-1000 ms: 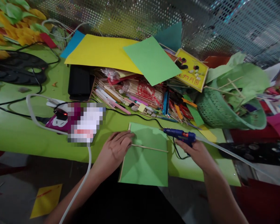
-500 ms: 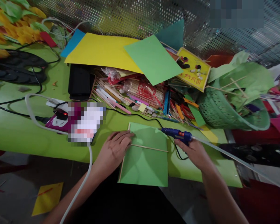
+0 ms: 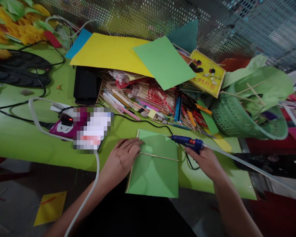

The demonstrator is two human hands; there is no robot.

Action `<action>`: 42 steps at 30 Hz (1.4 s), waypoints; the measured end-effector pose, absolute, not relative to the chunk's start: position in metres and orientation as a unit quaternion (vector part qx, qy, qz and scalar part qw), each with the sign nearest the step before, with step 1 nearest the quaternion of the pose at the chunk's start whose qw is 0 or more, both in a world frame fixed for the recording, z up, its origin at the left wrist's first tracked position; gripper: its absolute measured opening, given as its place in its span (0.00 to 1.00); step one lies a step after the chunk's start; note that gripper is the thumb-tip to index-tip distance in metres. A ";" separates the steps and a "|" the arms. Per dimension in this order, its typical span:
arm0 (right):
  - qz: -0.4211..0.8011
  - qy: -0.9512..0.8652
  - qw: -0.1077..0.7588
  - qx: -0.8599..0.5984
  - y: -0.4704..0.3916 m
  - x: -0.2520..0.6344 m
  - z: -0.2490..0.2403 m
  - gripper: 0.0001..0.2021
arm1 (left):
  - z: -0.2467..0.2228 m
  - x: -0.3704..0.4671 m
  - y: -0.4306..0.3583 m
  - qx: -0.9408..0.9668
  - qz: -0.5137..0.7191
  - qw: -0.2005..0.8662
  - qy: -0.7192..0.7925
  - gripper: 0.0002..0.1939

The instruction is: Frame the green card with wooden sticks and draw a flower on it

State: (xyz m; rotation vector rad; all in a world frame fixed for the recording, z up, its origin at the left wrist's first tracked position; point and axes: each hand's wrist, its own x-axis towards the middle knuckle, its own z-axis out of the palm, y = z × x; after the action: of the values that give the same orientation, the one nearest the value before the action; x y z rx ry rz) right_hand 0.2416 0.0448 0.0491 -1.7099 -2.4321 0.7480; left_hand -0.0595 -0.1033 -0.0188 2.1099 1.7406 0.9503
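A light green sheet [image 3: 153, 177] lies at the table's front edge and juts past it, with a thin pale strip along its left side. Across it runs a thin wooden stick [image 3: 160, 156], its right end at the sheet's right edge. My left hand [image 3: 125, 153] rests at the sheet's left side, fingers together, closed about the stick's left end; the exact contact is hidden. My right hand [image 3: 207, 159] grips a blue glue gun [image 3: 187, 141] with a long clear glue stick out of its back. The nozzle points left over the sheet's upper right corner.
Behind lie pens and bamboo sticks [image 3: 120, 102], a yellow sheet [image 3: 108, 52] and a green square [image 3: 165, 62]. A green basket [image 3: 249, 121] stands right. A phone [image 3: 93, 128] lies by a purple power strip [image 3: 60, 128], left. A white cable [image 3: 88, 191] crosses my left arm.
The whole view has shifted slightly. Both hands, the glue gun, the stick and the sheet keep nearly the same places relative to one another.
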 end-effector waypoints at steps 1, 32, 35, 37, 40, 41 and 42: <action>0.243 -0.793 0.036 -0.558 0.045 0.242 0.049 0.25 | -0.019 -0.060 -0.103 0.724 0.325 0.122 0.596 0.07; 0.229 -0.804 0.032 -0.549 0.044 0.237 0.051 0.25 | -0.023 -0.060 -0.104 0.726 0.324 0.126 0.594 0.05; 0.226 -0.802 0.031 -0.552 0.044 0.238 0.051 0.25 | -0.023 -0.060 -0.104 0.726 0.326 0.125 0.593 0.05; 0.223 -0.798 0.032 -0.559 0.044 0.244 0.051 0.25 | -0.022 -0.060 -0.104 0.726 0.326 0.123 0.592 0.05; 0.226 -0.790 0.032 -0.570 0.044 0.255 0.051 0.26 | -0.021 -0.061 -0.104 0.727 0.324 0.121 0.593 0.06; 0.226 -0.787 0.033 -0.572 0.044 0.258 0.051 0.26 | -0.021 -0.061 -0.104 0.727 0.323 0.121 0.594 0.06; 0.226 -0.785 0.035 -0.575 0.044 0.260 0.051 0.26 | -0.021 -0.061 -0.104 0.726 0.322 0.122 0.595 0.07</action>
State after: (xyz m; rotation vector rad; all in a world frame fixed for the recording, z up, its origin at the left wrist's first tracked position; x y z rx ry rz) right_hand 0.2605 0.0436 0.0506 -1.7683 -2.4147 0.6949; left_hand -0.0610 -0.1040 -0.0211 2.1199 1.7380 0.9387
